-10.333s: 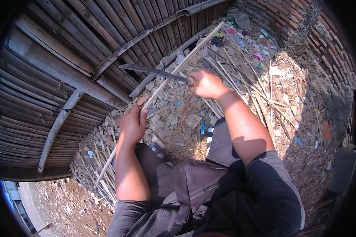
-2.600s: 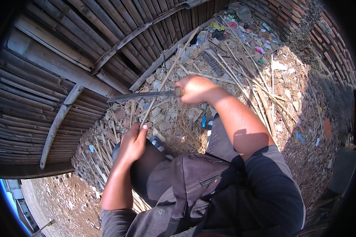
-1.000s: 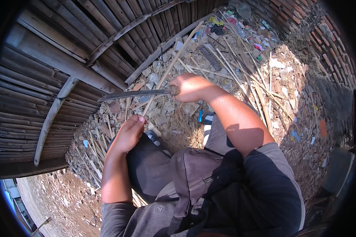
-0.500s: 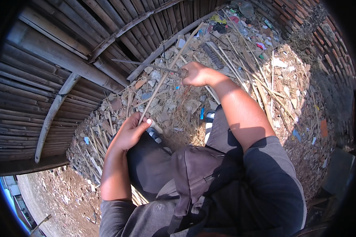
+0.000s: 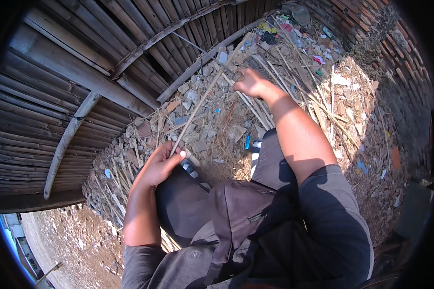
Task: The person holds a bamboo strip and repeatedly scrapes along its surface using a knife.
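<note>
My left hand [image 5: 160, 166] is closed round the near end of a long, thin bamboo strip [image 5: 199, 103], thumb along it. The strip slants up and to the right over the rubble. Farther out, my right hand [image 5: 250, 83] grips the handle of a long knife, whose slim dark blade [image 5: 190, 43] points up and left toward the bamboo wall. Knife and strip cross close to my right hand; I cannot tell whether they touch. The handle is mostly hidden by my fingers.
A slatted bamboo wall [image 5: 65, 72] rises on the left, a brick wall [image 5: 371, 29] at far right. Rubble [image 5: 190, 96] covers the ground between my feet and the wall. Several split bamboo strips [image 5: 318, 103] lie on the right, with plastic litter [image 5: 294, 29] at the back.
My right hand has moved farther away and slightly right along the strip, and the knife blade now tilts more steeply upward. My left hand keeps its grip, nearly still.
</note>
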The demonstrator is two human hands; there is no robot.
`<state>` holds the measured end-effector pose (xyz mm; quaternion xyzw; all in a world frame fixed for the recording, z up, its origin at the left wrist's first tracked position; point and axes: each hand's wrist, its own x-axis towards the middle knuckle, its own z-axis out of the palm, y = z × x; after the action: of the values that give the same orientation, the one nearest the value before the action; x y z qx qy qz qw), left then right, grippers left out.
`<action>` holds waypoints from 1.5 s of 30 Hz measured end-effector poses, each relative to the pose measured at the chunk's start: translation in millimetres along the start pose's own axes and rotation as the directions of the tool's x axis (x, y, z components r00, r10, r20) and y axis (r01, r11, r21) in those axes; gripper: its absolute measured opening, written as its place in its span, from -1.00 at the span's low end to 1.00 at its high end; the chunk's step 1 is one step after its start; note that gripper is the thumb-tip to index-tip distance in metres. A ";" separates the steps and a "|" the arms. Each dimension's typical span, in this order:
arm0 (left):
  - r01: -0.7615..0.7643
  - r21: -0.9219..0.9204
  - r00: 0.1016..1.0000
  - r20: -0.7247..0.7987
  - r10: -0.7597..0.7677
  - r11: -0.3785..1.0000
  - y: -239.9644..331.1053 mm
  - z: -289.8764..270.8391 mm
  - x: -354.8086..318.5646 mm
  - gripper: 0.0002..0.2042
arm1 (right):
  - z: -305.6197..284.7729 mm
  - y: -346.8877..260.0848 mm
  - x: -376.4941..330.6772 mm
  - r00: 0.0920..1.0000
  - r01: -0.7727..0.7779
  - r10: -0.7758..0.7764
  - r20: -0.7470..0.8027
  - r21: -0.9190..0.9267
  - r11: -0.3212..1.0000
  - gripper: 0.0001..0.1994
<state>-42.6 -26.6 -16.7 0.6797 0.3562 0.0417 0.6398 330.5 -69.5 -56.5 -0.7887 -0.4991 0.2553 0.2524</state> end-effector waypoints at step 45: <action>0.086 -0.121 0.996 0.025 -0.083 0.989 -0.2 -7.8 2.0 -0.70 | -3.4 -9.3 5.5 0.989 0.029 -0.013 0.150 -0.107 0.994 -0.45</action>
<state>-45.2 -19.0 -16.3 0.6239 0.3752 0.0296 0.6849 328.6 -61.4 -48.7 -0.7747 -0.5381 0.2831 0.1737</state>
